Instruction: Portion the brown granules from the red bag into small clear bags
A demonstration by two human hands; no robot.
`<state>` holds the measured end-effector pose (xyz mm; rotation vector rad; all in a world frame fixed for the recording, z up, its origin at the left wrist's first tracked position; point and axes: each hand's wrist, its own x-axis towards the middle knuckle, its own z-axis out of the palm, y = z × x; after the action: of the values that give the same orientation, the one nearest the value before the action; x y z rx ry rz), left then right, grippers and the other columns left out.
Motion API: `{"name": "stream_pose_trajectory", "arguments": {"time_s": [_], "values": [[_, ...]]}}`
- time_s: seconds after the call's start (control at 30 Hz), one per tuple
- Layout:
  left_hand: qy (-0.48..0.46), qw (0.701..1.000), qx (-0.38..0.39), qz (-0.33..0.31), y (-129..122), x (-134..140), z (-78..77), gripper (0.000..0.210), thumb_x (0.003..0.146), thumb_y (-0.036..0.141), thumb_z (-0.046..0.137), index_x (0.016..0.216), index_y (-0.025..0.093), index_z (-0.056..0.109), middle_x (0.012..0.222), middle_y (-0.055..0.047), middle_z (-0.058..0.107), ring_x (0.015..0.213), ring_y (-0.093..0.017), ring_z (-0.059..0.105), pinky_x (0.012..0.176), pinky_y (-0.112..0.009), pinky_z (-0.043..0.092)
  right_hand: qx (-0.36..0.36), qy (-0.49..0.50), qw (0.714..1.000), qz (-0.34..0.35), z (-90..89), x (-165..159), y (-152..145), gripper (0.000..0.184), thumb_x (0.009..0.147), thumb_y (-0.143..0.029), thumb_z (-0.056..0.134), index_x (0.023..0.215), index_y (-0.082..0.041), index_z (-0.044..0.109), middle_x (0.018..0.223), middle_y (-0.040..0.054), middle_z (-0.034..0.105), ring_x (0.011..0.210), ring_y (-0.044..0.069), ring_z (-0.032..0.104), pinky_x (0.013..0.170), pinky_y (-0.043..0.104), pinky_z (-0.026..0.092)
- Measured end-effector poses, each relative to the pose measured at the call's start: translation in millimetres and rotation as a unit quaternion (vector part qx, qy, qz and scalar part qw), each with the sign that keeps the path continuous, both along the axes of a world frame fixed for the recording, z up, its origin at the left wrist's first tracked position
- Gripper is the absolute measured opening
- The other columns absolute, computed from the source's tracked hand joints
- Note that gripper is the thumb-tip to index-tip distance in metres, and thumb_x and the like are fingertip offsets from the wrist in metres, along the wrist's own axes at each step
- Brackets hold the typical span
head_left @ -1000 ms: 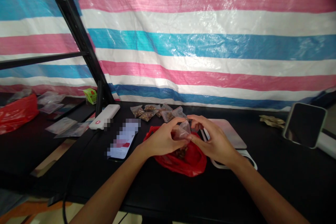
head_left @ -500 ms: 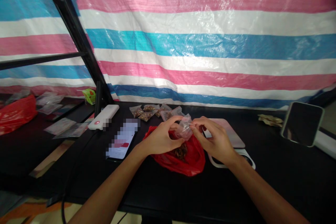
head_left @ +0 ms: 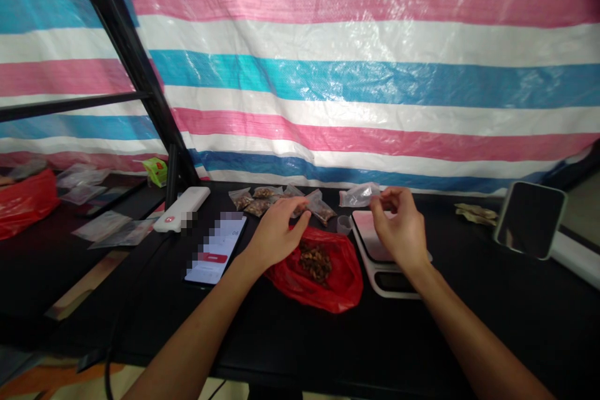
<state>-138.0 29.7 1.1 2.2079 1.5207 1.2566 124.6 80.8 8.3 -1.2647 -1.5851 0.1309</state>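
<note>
Red plastic lies nearest on the black table (head_left: 281, 350), an opened-out bag (head_left: 344, 287) with a heap of brown pieces (head_left: 316, 262) at its middle; just right of it sits a white scale (head_left: 368, 244), its small dark display facing the near side; to the left lies a lit phone (head_left: 210, 256), part of its screen blurred out. The left hand (head_left: 284, 228) reaches over the red bag's left edge, its fingers loosely spread and the thumb apart, holding nothing; the right hand (head_left: 400, 225) is above the scale's platform, thumb and fingertips pinched on the right end of a clear bag (head_left: 359, 195); that bag extends leftward, beyond the scale. A small clear cup (head_left: 344, 225) stands between the red bag and the scale; farther back, small filled packets (head_left: 257, 205) lie clustered, some overlapping; behind everything hangs a sheet (head_left: 328, 75) striped pink, white and blue.
</note>
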Motion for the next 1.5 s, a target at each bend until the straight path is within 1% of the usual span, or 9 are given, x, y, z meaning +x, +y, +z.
{"name": "stream_pose_trajectory", "arguments": {"time_s": [0.2, 0.33, 0.43, 0.67, 0.83, 1.0, 1.1, 1.27, 1.5], "values": [[0.156, 0.981, -0.093, 0.067, 1.7, -3.0, -14.3, 0.042, 0.106, 0.042, 0.042, 0.137, 0.025, 0.065, 0.138, -0.013, 0.063, 0.138, -0.033, 0.050, 0.117, -0.055, 0.041, -0.045, -0.120, 0.992, 0.002, -5.4, 4.7, 7.6, 0.021, 0.091, -0.041, 0.059, 0.102, -0.023, 0.064, 0.087, 0.0050, 0.077, 0.075, 0.026, 0.073, 0.075, 0.038, 0.049], [0.166, 0.974, -0.108, 0.109, 2.3, -2.8, -19.6, 0.046, 0.105, 0.043, 0.043, 0.143, 0.024, 0.062, 0.151, -0.017, 0.052, 0.146, -0.036, 0.041, 0.118, -0.057, 0.039, -0.026, -0.150, 0.988, -0.016, -6.1, 1.3, 5.0, 0.025, 0.090, -0.038, 0.057, 0.108, -0.023, 0.066, 0.088, 0.0046, 0.076, 0.079, 0.025, 0.072, 0.082, 0.041, 0.047], [0.145, 0.974, -0.107, 0.140, 7.3, -6.0, -23.7, 0.045, 0.104, 0.039, 0.046, 0.138, 0.018, 0.066, 0.141, -0.019, 0.059, 0.138, -0.036, 0.047, 0.115, -0.054, 0.042, -0.010, -0.151, 0.988, -0.016, -6.3, 0.0, 4.1, 0.025, 0.090, -0.037, 0.056, 0.108, -0.022, 0.066, 0.091, 0.0051, 0.075, 0.082, 0.026, 0.070, 0.086, 0.042, 0.044], [0.093, 0.985, -0.076, 0.126, 18.5, -13.2, -31.8, 0.038, 0.096, 0.014, 0.051, 0.129, 0.014, 0.069, 0.132, -0.014, 0.068, 0.121, -0.029, 0.055, 0.113, -0.049, 0.044, 0.007, -0.157, 0.988, -0.004, -10.7, -2.2, 4.3, 0.023, 0.092, -0.035, 0.056, 0.108, -0.023, 0.067, 0.093, 0.0050, 0.075, 0.086, 0.025, 0.069, 0.087, 0.043, 0.040], [0.043, 0.994, -0.040, 0.089, 16.3, -11.6, -23.8, 0.042, 0.093, 0.005, 0.050, 0.128, 0.016, 0.070, 0.133, -0.010, 0.070, 0.122, -0.028, 0.055, 0.114, -0.051, 0.045, 0.020, -0.159, 0.987, 0.025, -10.2, -7.0, -0.4, 0.020, 0.095, -0.032, 0.058, 0.109, -0.023, 0.068, 0.094, 0.0050, 0.075, 0.088, 0.025, 0.068, 0.087, 0.042, 0.038], [-0.009, 0.999, -0.033, -0.033, 10.6, -2.7, -13.8, 0.042, 0.094, 0.004, 0.045, 0.124, 0.020, 0.070, 0.129, -0.009, 0.070, 0.126, -0.024, 0.060, 0.118, -0.048, 0.045, 0.025, -0.190, 0.974, 0.119, -3.7, -20.9, -17.2, 0.015, 0.099, -0.028, 0.058, 0.108, -0.026, 0.069, 0.105, 0.0047, 0.077, 0.097, 0.026, 0.068, 0.088, 0.042, 0.037], [-0.028, 0.997, -0.042, -0.054, 9.9, -0.1, -17.1, 0.042, 0.095, 0.004, 0.043, 0.125, 0.020, 0.068, 0.127, -0.009, 0.067, 0.123, -0.021, 0.063, 0.116, -0.042, 0.048, 0.020, -0.222, 0.959, 0.177, -0.1, -28.8, -27.4, 0.016, 0.102, -0.028, 0.056, 0.106, -0.028, 0.071, 0.110, 0.0043, 0.077, 0.109, 0.027, 0.066, 0.091, 0.044, 0.035], [0.068, 0.997, -0.036, -0.001, 10.0, -6.1, -25.3, 0.040, 0.097, 0.008, 0.046, 0.130, 0.020, 0.065, 0.129, -0.011, 0.059, 0.126, -0.024, 0.058, 0.115, -0.043, 0.048, 0.007, -0.233, 0.952, 0.201, 0.5, -31.7, -31.2, 0.014, 0.103, -0.028, 0.058, 0.104, -0.029, 0.072, 0.111, 0.0023, 0.077, 0.110, 0.028, 0.063, 0.093, 0.045, 0.033], [0.199, 0.977, -0.015, 0.075, 4.3, -8.8, -11.4, 0.022, 0.101, 0.021, 0.052, 0.102, 0.020, 0.074, 0.131, -0.010, 0.061, 0.123, -0.030, 0.052, 0.108, -0.049, 0.049, 0.002, -0.237, 0.949, 0.208, 1.4, -30.8, -29.2, 0.016, 0.104, -0.029, 0.057, 0.101, -0.029, 0.072, 0.109, 0.0018, 0.077, 0.109, 0.027, 0.062, 0.092, 0.045, 0.032]]}}
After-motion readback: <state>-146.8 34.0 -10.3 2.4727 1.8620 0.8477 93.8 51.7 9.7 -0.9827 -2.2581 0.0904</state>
